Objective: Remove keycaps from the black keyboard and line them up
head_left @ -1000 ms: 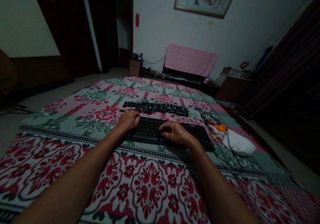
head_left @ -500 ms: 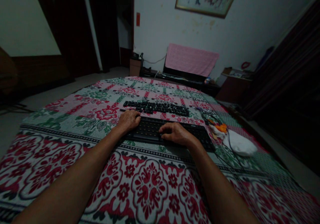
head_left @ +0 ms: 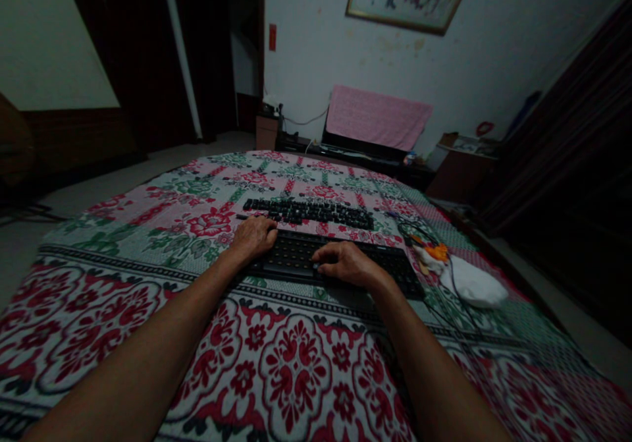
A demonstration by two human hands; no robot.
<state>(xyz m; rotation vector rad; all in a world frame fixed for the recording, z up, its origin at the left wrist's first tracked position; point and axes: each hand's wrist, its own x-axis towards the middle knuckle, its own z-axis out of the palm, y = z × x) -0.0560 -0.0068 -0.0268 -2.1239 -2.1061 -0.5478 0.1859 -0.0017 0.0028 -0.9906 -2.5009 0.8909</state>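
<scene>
A black keyboard (head_left: pixel 291 255) lies on the patterned bedspread, its key positions bare and dotted with small light marks. My left hand (head_left: pixel 254 236) grips its left end, thumb along the near side of the far corner. Over the middle of the keyboard, my right hand (head_left: pixel 345 263) is closed in a pinch, thumb and forefinger close together at the key positions. Whatever small thing sits at those fingertips is too dark to make out. Behind the keyboard, loose black keycaps (head_left: pixel 340 214) are laid out in rows.
To the right lie a white bag (head_left: pixel 476 284), an orange item (head_left: pixel 437 251) and dark cables (head_left: pixel 419 228). The floral bedspread (head_left: pixel 148 284) covers the bed. Beyond its far edge stands a low unit with a pink towel (head_left: pixel 378 118) draped over a dark panel.
My right fingertips have shifted very slightly left over the keyboard. My left hand and the keyboard stay where they were.
</scene>
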